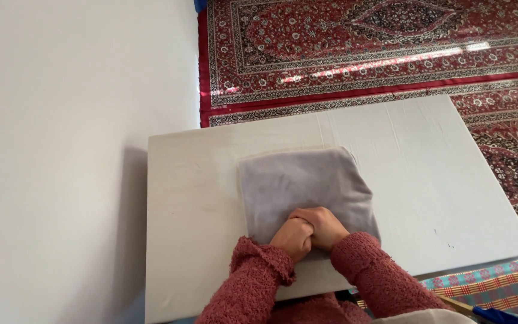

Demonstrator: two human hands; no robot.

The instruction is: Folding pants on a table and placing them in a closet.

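Item: folded grey velvety fabric square (304, 189), lying centre on white rectangular tabletop (199, 198). Left hand (292, 238) and right hand (325, 227), fingers curled, touching, press its near edge (grasp unclear). Handling advice: press evenly, flat, keeping layered edges aligned.

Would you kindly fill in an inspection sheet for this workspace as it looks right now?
Surface: white table, set against a white wall; a few tiny dark specks near its right front.
Job's things: folded grey cloth, lying flat near the table's middle front.
Clutter: nothing seen on the table besides the cloth.
Hands: left hand and right hand side by side, touching each other, pressing on the cloth's near edge; dusty-pink knitted sleeves.
Cables: nothing seen.
Surroundings: red patterned carpet beyond the table; striped multicoloured fabric at lower right.
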